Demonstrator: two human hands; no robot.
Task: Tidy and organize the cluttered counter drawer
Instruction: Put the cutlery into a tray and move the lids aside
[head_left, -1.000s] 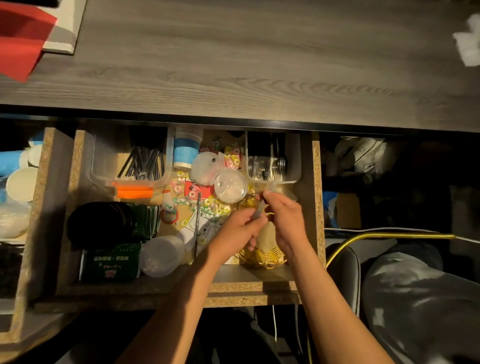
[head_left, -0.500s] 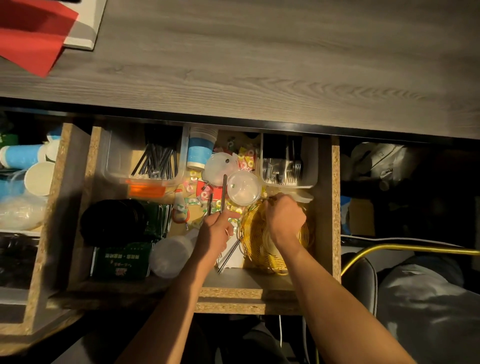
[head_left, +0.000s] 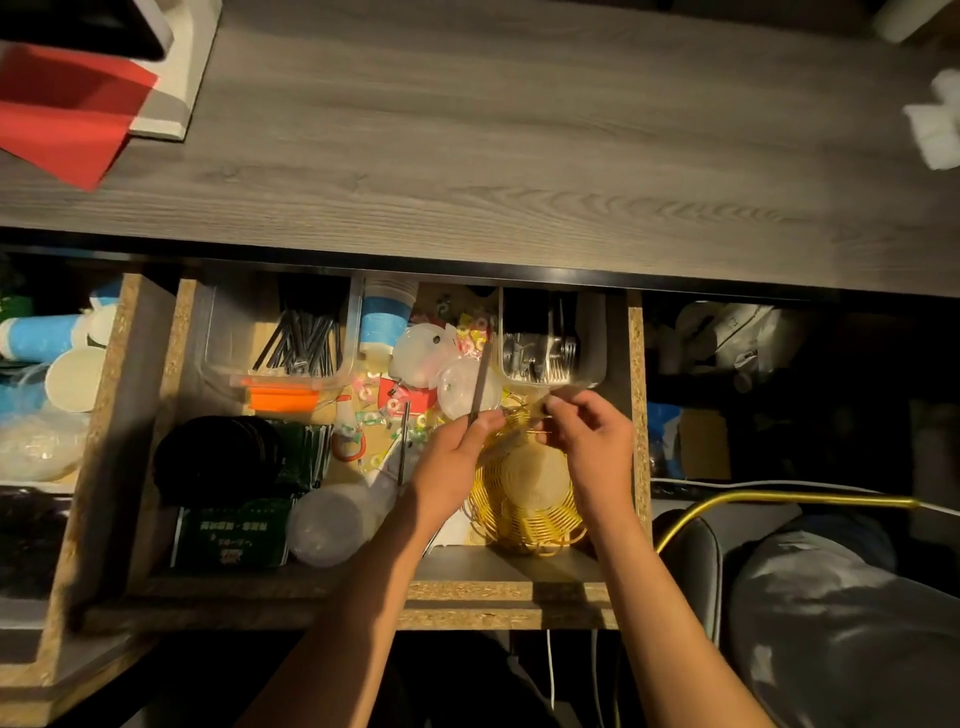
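The open chipboard drawer (head_left: 638, 415) is full of clutter. My left hand (head_left: 457, 457) pinches a thin metal utensil (head_left: 482, 379) that points up over a clear lid (head_left: 462, 387). My right hand (head_left: 587, 441) pinches a slim clear-wrapped item (head_left: 535, 408) above the yellow wire basket (head_left: 530, 519) at the drawer's front right. A second metal utensil (head_left: 404, 441) lies beside my left wrist. Behind the hands, a clear bin (head_left: 597, 364) holds forks; another clear bin (head_left: 223, 338) at the back left holds black straws.
Black lids (head_left: 213, 457) and green packets (head_left: 234, 535) fill the drawer's left front, next to a clear cup (head_left: 332, 525). Colourful small packets (head_left: 374, 415) litter the middle. A blue cup stack (head_left: 384, 322) lies at the back. The grey wooden counter (head_left: 467, 156) runs above.
My left hand has lifted a metal utensil upright and moved right towards the basket. My right hand rose from the basket rim, now pinching a slim wrapped item.
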